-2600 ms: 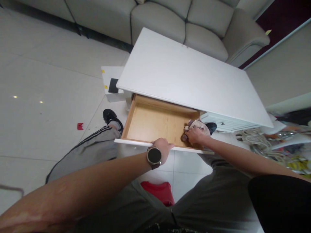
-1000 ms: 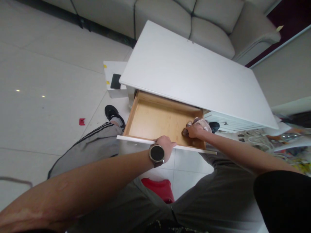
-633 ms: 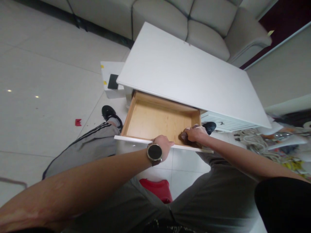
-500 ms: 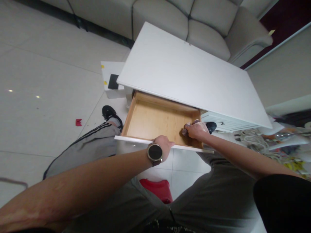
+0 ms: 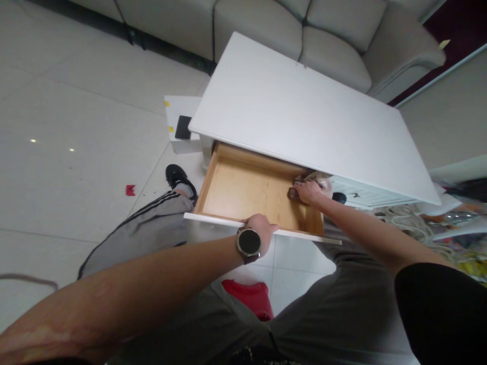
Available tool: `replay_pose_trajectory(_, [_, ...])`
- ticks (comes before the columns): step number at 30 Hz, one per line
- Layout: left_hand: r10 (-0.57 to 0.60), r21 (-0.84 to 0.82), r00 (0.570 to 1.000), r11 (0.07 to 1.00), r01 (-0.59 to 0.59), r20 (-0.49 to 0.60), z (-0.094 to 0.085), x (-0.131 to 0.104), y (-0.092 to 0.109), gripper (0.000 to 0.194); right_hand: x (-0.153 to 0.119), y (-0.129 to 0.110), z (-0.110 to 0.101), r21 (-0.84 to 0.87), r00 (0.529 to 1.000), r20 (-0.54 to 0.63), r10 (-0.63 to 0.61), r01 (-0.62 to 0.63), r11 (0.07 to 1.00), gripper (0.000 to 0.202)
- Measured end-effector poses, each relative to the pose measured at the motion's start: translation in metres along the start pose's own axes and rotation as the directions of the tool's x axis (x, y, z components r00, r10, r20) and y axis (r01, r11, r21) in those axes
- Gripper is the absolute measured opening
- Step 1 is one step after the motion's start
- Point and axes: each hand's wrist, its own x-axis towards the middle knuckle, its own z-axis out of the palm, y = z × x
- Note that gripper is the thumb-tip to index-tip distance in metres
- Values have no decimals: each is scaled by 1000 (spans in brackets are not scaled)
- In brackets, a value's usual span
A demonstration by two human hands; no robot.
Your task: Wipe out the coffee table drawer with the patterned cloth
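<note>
A wooden drawer (image 5: 243,190) with a white front stands pulled out from a white coffee table (image 5: 312,116). My left hand (image 5: 261,230), with a watch on the wrist, is closed over the top edge of the drawer front. Inside the drawer's right end, my right hand (image 5: 309,192) presses a crumpled brownish-white cloth (image 5: 321,181) against the right side panel near the back corner. Part of the cloth is hidden under the fingers.
A grey sofa (image 5: 258,30) stands behind the table. At its left is a white box (image 5: 173,109) with a dark flat object (image 5: 183,128) on it. A red stool (image 5: 249,299) lies between my legs. Cables (image 5: 407,223) and clutter cover the floor at right.
My right hand has moved with the cloth toward the back of the drawer along its right side. My left hand keeps its hold on the drawer front. The view has shifted slightly.
</note>
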Motion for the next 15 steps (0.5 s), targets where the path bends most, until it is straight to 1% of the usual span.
replay_pose_trajectory(3, [2,11,1000,1000,-2,0,-2,-1,1,38,-7,-9,9,-2,997,78,-20,21,1000,44])
replay_pose_trajectory(6, [-5,-7,1000,1000,5,-26,0,-2,1,33,-14,-10,19,60,985,166,-49,39,997,45])
replay_pose_trajectory(8, [-8,-13,999,1000,7,-39,1,-1,1,31,-20,-5,29,136,985,166,-36,13,991,47])
replay_pose_trajectory(9, [-10,-4,999,1000,9,-38,2,-1,1,32,-23,-2,34,195,991,133,7,-33,980,50])
replay_pose_trajectory(10, [-10,11,999,1000,11,-40,3,-1,1,33,-26,1,40,268,994,76,80,-98,959,52])
replay_pose_trajectory(11, [-13,26,999,1000,14,-41,3,-1,1,35,-29,4,45,355,984,13,178,-171,919,56])
replay_pose_trajectory(12, [-17,38,999,999,18,-41,3,-1,1,36,-31,6,49,448,956,-42,292,-243,860,59])
replay_pose_trajectory(13, [-16,45,999,999,18,-41,3,-1,1,37,-33,8,52,537,911,-78,406,-304,787,61])
replay_pose_trajectory(15, [-9,48,999,999,11,-42,1,-2,1,37,-31,9,53,652,820,-88,565,-382,655,65])
